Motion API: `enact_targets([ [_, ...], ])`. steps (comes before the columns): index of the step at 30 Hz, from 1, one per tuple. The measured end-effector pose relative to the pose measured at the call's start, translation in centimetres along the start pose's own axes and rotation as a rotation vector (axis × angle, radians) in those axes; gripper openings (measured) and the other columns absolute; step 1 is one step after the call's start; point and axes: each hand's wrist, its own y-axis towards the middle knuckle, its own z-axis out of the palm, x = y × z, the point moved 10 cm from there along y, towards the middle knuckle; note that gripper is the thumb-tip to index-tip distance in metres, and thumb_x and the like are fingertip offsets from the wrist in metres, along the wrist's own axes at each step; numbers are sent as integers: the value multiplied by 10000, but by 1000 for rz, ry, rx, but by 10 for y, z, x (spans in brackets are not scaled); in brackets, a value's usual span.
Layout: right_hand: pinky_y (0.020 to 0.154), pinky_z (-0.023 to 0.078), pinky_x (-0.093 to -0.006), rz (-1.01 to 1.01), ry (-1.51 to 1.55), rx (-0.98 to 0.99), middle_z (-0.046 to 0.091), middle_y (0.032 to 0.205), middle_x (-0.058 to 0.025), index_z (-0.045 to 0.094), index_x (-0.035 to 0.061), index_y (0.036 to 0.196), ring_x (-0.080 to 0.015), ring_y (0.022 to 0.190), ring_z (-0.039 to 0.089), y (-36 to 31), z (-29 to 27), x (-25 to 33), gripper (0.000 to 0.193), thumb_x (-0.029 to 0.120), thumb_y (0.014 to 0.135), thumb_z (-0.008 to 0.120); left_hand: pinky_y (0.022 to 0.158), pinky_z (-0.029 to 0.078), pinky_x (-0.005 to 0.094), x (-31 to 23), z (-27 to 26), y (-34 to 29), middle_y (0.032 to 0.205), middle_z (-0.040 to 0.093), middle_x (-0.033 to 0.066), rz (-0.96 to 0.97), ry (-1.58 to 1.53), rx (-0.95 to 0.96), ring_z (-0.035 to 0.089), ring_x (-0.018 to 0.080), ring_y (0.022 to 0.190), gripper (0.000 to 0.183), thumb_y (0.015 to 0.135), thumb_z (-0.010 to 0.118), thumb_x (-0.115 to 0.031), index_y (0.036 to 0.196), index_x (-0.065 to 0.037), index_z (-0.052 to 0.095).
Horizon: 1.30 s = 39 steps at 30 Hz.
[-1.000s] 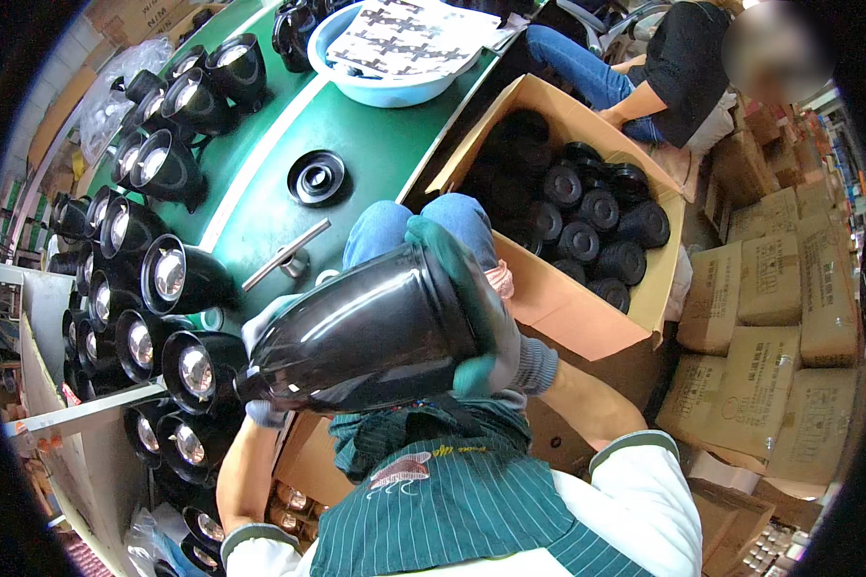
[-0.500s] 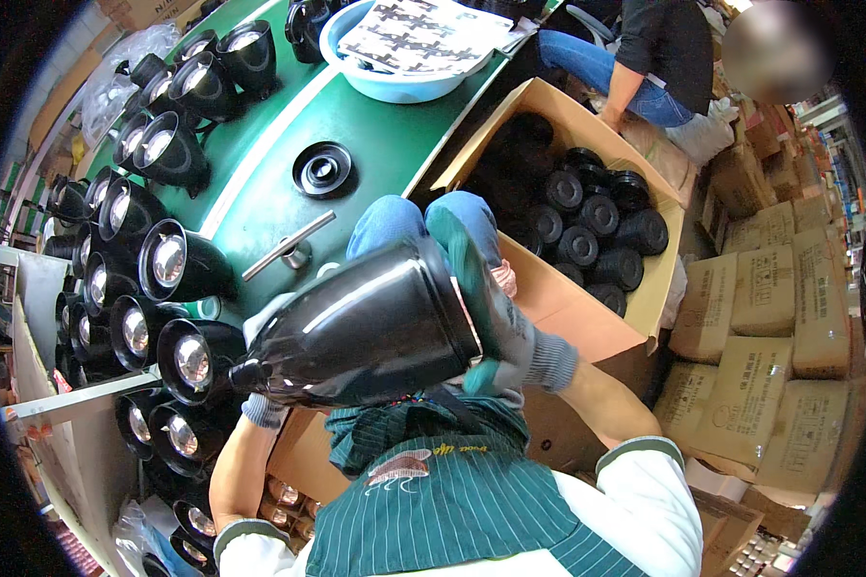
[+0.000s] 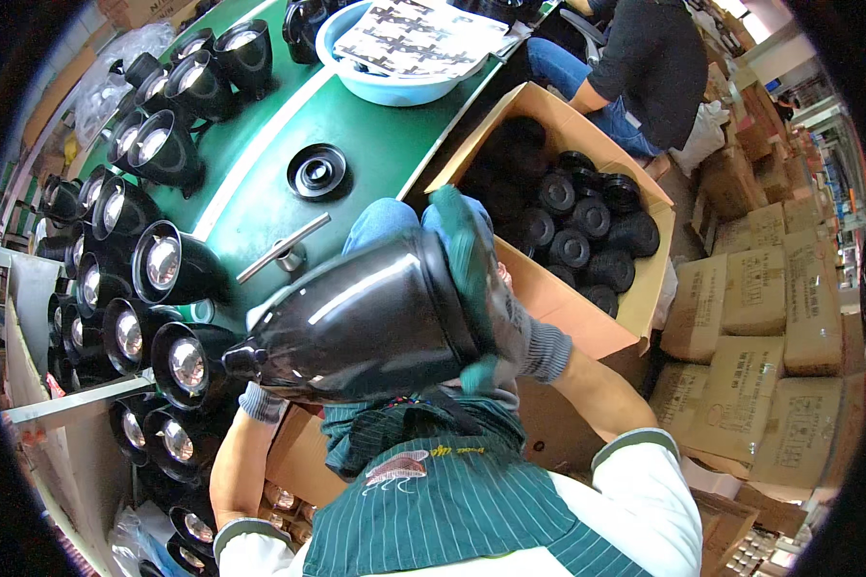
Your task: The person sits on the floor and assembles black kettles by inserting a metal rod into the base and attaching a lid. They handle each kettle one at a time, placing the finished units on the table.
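A glossy black vacuum jug body (image 3: pixel 356 322) lies sideways across my lap, its narrow spouted end to the left and its wide base end to the right. My gloved right hand (image 3: pixel 476 274) presses round that wide end, green fingers above and below a black base ring. On the far side my left hand (image 3: pixel 263 404) supports the jug; mostly its cuff and a bit of glove show, the fingers hidden behind the body. Close beyond the jug, a metal bar tool (image 3: pixel 284 250) stands on the green table, with a round black lid-like part (image 3: pixel 318 171) farther off.
Many black jug bodies with silvery insides (image 3: pixel 164 262) crowd the left. An open carton (image 3: pixel 635 322) of round black parts stands to the right. A blue basin (image 3: pixel 394 91) with patterned sheets sits at the back. Stacked cartons (image 3: pixel 760 317) line the right; another person (image 3: pixel 645 77) crouches beyond.
The pale-edged rim at the jug's wide end is now covered by a black ring under my right hand. The person beyond has shifted to a more upright position.
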Motion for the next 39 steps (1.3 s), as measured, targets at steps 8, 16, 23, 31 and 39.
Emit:
enact_targets([
  [8, 1195, 302, -441, 392, 185, -356, 445, 1497, -166, 344, 13, 1523, -307, 1400, 419, -14, -12, -36, 694, 312, 971, 641, 913, 549, 316, -79, -1, -13, 1105, 743, 119, 467, 517, -102, 706, 192, 977, 431, 825, 782, -131, 1207, 47, 687],
  [16, 1173, 364, -420, 477, -805, -114, 537, 1429, -129, 466, 29, 1467, -257, 1345, 501, -103, 15, -94, 521, 276, 1022, 575, 872, 605, 407, -144, 84, -28, 1107, 760, 106, 1018, 1150, 354, 758, 294, 941, 298, 807, 714, -169, 1079, -54, 761],
  [23, 1207, 303, -484, 269, -244, -155, 265, 1617, -299, 200, -12, 1611, -423, 1470, 356, 49, -33, 60, 775, 391, 1046, 544, 1048, 516, 439, 27, -20, 4, 1396, 591, 168, 82, 32, 139, 620, 325, 1226, 451, 992, 627, -188, 1398, -9, 548],
  [31, 1190, 251, -548, -77, -218, -225, 349, 1542, -285, 368, -36, 1541, -455, 1390, 373, 65, -42, 87, 845, 527, 941, 560, 1108, 457, 459, 110, 30, -21, 1489, 501, 179, -372, -658, 308, 553, 299, 1297, 596, 1017, 590, -372, 1472, -10, 460],
  [39, 1234, 248, -407, 191, 287, -418, 341, 1600, -153, 264, 34, 1609, -264, 1460, 358, 5, -14, 28, 780, 381, 1002, 608, 1020, 508, 381, -2, -33, -13, 1358, 626, 161, 208, 356, 21, 626, 218, 1186, 609, 936, 694, -398, 1357, 28, 577],
])
